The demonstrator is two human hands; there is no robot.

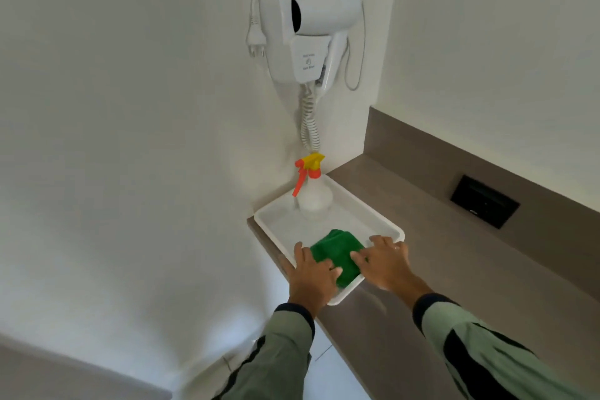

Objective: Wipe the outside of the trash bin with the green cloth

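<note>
Here, a folded green cloth (337, 253) lies in the near end of a white tray (276, 221) on a grey-brown tabletop (406, 204), with a spray bottle (313, 195) standing at the tray's far end. The left hand (310, 279) and right hand (386, 265) rest on either side of the cloth, each grip spread, fingertips touching its edges. A white hair dryer (311, 29) hangs on the wall above.

- Your cloth (337, 252) is plain green.
- Your tray (276, 221) is white.
- Your spray bottle (313, 191): orange trigger, yellow nozzle.
- Your counter (422, 237) is grey-brown.
</note>
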